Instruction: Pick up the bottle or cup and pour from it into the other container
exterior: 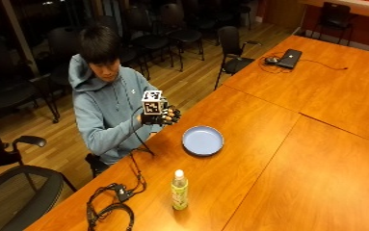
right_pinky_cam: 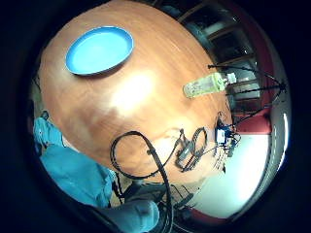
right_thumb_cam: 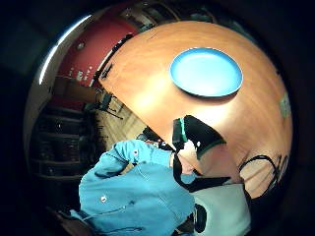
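Note:
A clear bottle point(exterior: 179, 190) with pale green liquid and a white cap stands upright near the table's front edge. It also shows in the little finger side palm view as the bottle point(right_pinky_cam: 206, 85), far from the palm. A shallow blue plate point(exterior: 203, 140) lies flat on the wooden table point(exterior: 267, 144) between the bottle and the person; the same plate point(right_pinky_cam: 99, 49) point(right_thumb_cam: 206, 72) shows in both palm views. My gloved right hand point(exterior: 163, 116) is raised in front of the person's chest, above the table edge and well away from both. Its fingers point(right_thumb_cam: 197, 133) are relaxed and hold nothing.
A bundle of black cables point(exterior: 112, 204) with a small box lies on the table left of the bottle. A laptop point(exterior: 290, 57) sits on the far table. Office chairs point(exterior: 232, 48) stand behind the person, and one chair point(exterior: 17, 183) is at the near left.

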Demonstrator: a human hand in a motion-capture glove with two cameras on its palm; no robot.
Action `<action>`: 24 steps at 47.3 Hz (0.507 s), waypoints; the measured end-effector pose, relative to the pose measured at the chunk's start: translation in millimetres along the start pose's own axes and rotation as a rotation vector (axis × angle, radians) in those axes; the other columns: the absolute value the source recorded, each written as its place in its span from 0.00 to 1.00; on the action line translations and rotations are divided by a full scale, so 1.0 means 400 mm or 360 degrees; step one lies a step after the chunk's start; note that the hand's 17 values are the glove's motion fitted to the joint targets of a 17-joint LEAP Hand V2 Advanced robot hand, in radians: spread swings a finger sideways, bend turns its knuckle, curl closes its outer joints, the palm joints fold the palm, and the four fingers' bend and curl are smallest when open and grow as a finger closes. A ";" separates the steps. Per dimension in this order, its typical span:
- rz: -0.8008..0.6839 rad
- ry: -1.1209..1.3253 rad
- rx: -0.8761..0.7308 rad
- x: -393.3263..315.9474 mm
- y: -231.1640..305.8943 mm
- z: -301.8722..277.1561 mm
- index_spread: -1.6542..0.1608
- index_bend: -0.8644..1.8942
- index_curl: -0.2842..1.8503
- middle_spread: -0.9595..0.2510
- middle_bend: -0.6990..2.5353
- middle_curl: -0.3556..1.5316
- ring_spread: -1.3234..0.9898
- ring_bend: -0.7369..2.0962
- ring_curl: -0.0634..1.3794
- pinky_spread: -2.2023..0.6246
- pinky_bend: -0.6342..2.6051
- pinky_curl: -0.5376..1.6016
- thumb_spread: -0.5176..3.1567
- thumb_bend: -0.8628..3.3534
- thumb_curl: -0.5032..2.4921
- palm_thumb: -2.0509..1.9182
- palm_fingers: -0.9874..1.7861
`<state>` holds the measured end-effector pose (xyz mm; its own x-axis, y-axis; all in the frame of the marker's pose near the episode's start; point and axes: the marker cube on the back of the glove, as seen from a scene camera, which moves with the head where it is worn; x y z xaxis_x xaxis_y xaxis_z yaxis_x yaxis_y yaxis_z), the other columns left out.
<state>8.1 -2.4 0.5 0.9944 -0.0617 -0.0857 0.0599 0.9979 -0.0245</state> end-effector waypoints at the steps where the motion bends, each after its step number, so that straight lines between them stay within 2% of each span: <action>1: 0.0048 -0.0101 -0.0002 -0.019 0.003 0.007 0.72 0.38 0.21 0.78 0.27 0.25 0.62 0.36 0.13 0.84 0.33 0.32 0.38 0.26 0.24 0.65 0.42; 8: 0.0091 -0.0158 0.0000 -0.012 0.016 0.009 0.71 0.38 0.23 0.79 0.27 0.27 0.62 0.37 0.15 0.85 0.34 0.33 0.40 0.24 0.26 0.66 0.41; 13: 0.0143 -0.0165 0.0046 0.055 0.020 -0.025 0.70 0.38 0.24 0.79 0.27 0.28 0.63 0.37 0.16 0.85 0.34 0.33 0.41 0.23 0.26 0.66 0.41; 17: 0.0146 -0.0114 0.0051 0.017 0.067 0.018 0.70 0.38 0.24 0.79 0.27 0.29 0.63 0.37 0.17 0.85 0.34 0.33 0.42 0.23 0.27 0.66 0.41; 24: 0.0239 -0.0078 0.0052 0.098 0.113 -0.003 0.70 0.38 0.25 0.79 0.27 0.30 0.63 0.37 0.18 0.85 0.34 0.34 0.42 0.22 0.28 0.67 0.41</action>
<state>49.8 40.3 -5.1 0.9954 0.0881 -0.0372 -0.0875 0.9960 0.0173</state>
